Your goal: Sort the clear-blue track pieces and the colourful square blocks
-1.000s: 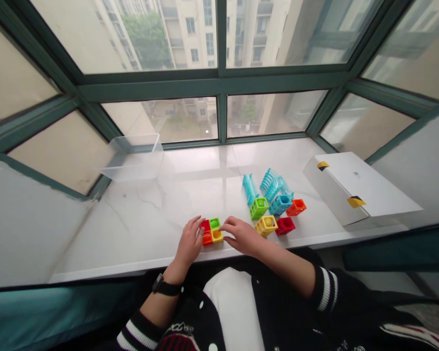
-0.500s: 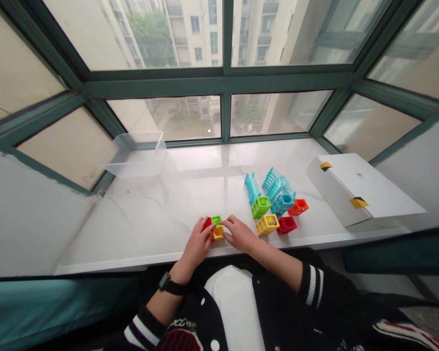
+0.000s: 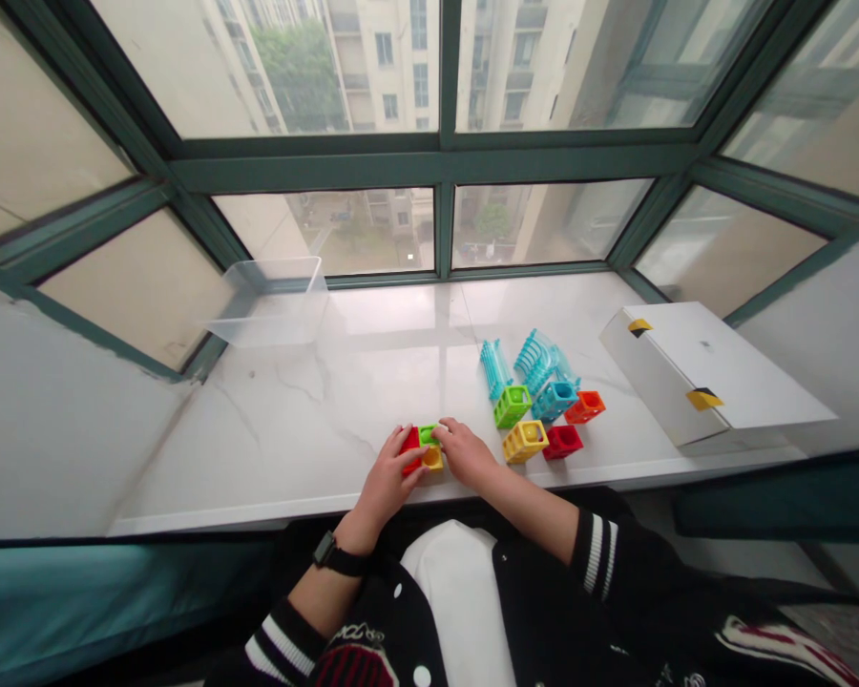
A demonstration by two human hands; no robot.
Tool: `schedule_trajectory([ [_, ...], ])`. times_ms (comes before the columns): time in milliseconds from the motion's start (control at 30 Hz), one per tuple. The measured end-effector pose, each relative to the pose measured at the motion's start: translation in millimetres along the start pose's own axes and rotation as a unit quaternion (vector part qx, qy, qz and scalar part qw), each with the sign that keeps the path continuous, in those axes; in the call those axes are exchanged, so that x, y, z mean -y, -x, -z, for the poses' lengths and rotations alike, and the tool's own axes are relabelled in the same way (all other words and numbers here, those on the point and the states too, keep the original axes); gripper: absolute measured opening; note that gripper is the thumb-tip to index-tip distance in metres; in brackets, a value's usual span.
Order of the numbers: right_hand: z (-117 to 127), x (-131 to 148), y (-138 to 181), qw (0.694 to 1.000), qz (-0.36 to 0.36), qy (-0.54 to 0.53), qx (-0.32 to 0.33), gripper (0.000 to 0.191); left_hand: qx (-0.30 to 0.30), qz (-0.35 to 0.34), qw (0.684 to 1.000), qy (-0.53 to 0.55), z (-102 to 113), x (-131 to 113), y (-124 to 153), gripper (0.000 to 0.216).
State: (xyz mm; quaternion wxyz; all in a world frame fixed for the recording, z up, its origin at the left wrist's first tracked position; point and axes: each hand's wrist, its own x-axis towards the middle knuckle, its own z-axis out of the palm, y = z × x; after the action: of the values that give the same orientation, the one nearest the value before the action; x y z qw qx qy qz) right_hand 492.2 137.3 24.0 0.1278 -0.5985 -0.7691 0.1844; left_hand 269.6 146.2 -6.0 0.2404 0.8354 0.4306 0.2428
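Observation:
A small cluster of joined toy blocks [image 3: 422, 447], red, green, orange and yellow, lies near the front edge of the white marble sill [image 3: 315, 401]. My left hand [image 3: 390, 477] grips its left side, fingers curled over the red and orange blocks. My right hand [image 3: 464, 453] pinches its right side at the green and yellow blocks. To the right lie loose blocks: a green cube [image 3: 511, 405], a yellow cube [image 3: 524, 441], a red cube [image 3: 562, 441], an orange cube [image 3: 585, 406], a blue cube [image 3: 553, 399] and light-blue ribbed track pieces [image 3: 526, 358].
A clear plastic tub [image 3: 268, 303] stands at the back left of the sill against the window frame. A white cardboard box with yellow-black tape [image 3: 708, 377] lies at the right end. Green-framed windows [image 3: 440, 162] enclose the sill on three sides.
Both hands have closed in on the block cluster; my left fingers now cover more of the red and orange blocks. The view has shifted slightly.

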Motion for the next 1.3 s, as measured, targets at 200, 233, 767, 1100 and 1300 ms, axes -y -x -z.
schedule_trajectory([
  [200, -5, -2, 1, 1.0, -0.013, 0.008, -0.008, 0.031, 0.004, 0.0, 1.0, -0.002, 1, 0, 0, 0.034],
  [233, -5, -3, 1, 1.0, -0.02, 0.01, -0.007, 0.029, 0.005, 0.002, 1.0, -0.003, 1, 0, 1, 0.035],
  [767, 69, 21, 32, 0.92, 0.006, -0.335, -0.202, 0.046, -0.009, -0.007, 1.0, -0.007, 3, -14, -12, 0.045],
  [1100, 89, 19, 55, 0.911, 0.001, -0.371, -0.179, 0.062, -0.121, -0.113, 0.981, 0.097, 46, -98, -32, 0.075],
  [1300, 106, 22, 63, 0.951, 0.069, -0.24, -0.183, 0.057, -0.098, -0.106, 0.98, 0.134, 54, -115, -37, 0.061],
])
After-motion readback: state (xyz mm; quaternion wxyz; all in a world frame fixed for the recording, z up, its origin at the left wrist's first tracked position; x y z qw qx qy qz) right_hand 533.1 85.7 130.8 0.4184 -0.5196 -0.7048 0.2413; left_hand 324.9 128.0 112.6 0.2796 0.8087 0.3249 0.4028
